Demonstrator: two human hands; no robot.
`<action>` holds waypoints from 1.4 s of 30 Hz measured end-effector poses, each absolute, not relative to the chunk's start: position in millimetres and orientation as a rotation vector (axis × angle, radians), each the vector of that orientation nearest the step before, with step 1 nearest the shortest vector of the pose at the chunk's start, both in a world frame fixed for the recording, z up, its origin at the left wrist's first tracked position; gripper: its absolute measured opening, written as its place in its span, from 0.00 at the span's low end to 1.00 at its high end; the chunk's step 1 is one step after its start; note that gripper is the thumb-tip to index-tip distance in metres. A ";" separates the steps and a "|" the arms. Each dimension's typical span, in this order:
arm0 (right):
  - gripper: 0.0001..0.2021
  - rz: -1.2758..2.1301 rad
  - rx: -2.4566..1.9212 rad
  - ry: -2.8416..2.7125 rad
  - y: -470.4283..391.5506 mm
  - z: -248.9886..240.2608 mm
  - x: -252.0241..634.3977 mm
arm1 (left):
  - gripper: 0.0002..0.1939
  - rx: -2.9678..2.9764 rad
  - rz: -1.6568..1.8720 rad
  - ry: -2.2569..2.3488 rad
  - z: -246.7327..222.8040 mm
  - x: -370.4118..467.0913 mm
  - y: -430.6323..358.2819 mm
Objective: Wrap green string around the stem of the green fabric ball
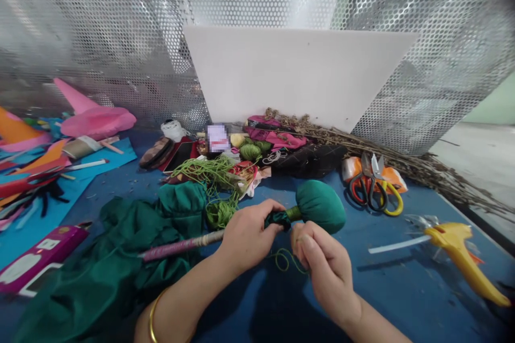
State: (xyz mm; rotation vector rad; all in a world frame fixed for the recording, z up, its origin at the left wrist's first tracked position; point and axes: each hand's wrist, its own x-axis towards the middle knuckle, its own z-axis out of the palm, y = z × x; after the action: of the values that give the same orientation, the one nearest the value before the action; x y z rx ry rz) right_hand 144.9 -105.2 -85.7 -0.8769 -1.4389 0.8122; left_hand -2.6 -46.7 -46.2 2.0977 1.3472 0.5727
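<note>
My left hand (251, 230) is closed around gathered dark green cloth on a stick (181, 246), whose pinkish-purple wrapped end points left. Beyond that grip, the stick's other end carries a rounded green cloth ball (321, 206), with green thread wound at its neck (294, 213). Just below the ball, my right hand (322, 262) is pinched shut beside the neck. A loop of thin green thread (281, 260) hangs between the hands and runs to the right fingers; the pinched part is hidden. Loose green satin cloth (96, 273) lies left of my left forearm.
Tangled green yarn (205, 171) lies behind my hands. Scissors (368, 182) and a yellow glue gun (458, 252) sit at right, near dried stalks (386, 155). At left are a purple box (44, 257), coloured felt and a pink felt hat (94, 115). A white board (301, 69) leans on perforated metal.
</note>
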 end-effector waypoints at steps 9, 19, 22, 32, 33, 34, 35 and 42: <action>0.16 0.570 -1.140 -1.444 -118.2 -79.3 132.0 | 0.10 2.224 0.582 1.437 -52.0 4.5 -55.4; 0.16 0.550 -1.153 -1.477 -117.1 -81.8 125.1 | 0.10 2.208 0.491 1.528 -53.7 6.0 -51.7; 0.16 0.586 -1.148 -1.483 -116.1 -85.0 125.0 | 0.11 2.200 0.444 1.575 -53.9 6.3 -48.6; 0.14 0.761 -1.121 -1.551 -95.3 -39.8 170.5 | 0.09 2.291 0.307 1.443 -56.6 -2.7 -38.1; 0.14 0.753 -1.198 -1.507 -93.2 -37.2 175.5 | 0.09 2.306 0.290 1.437 -57.7 -2.7 -38.1; 0.15 0.778 -1.263 -1.456 -91.6 -35.7 179.3 | 0.08 2.317 0.274 1.429 -58.5 -2.4 -38.2; 0.15 0.829 -1.308 -1.409 -90.4 -35.2 181.8 | 0.08 2.326 0.260 1.419 -58.9 -2.0 -38.4; 0.15 1.139 -1.266 -1.226 -85.0 -43.0 177.4 | 0.08 2.510 0.129 1.313 -56.9 1.7 -43.4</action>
State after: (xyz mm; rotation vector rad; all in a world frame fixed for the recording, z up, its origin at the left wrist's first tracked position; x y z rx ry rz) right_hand 177.4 -85.0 -43.0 -1.2655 -1.2264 1.1393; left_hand 1.7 -43.4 -56.9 2.5097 1.3132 0.1285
